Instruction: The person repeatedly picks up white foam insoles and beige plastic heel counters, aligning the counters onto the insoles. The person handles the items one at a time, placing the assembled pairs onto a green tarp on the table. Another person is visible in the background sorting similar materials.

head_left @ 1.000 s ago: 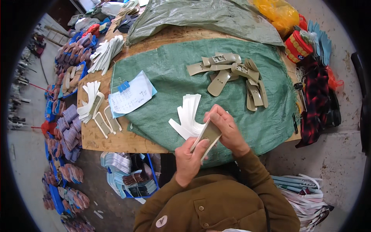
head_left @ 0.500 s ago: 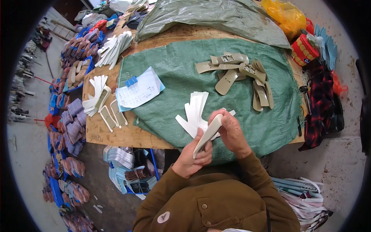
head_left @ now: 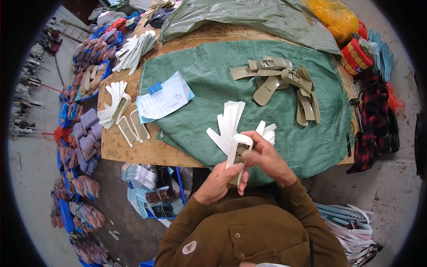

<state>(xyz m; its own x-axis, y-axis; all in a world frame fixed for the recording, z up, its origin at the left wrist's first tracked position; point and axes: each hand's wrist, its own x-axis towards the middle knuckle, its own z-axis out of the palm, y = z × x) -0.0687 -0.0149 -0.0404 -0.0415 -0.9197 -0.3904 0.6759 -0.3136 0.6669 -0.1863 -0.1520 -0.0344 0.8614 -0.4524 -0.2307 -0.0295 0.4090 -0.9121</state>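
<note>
In the head view, I judge that I am fitting a white strip point(head_left: 243, 139) around the edge of a beige piece point(head_left: 240, 152), held over the near edge of the green sheet point(head_left: 200, 107). The fingers of my left hand point(head_left: 217, 183) are clamped on its lower end; those of my right hand point(head_left: 270, 160) close on its upper right side. The strip curves over the top end; the next move, I think, calls for a firm left hold while the right presses the strip along the side.

Counting, I have one piece in hand, with at least eight loose beige pieces point(head_left: 267, 91) overlapping on the green sheet's far right. On the wooden surface point(head_left: 155, 149) left of the green sheet are three white-edged pieces point(head_left: 139, 126) and two bunches of white strips point(head_left: 135, 51). More strips fan out on the green sheet's near part, too overlapped to count. One paper stack point(head_left: 165, 101) with one blue clip point(head_left: 155, 88) lies at the green sheet's left edge.
</note>
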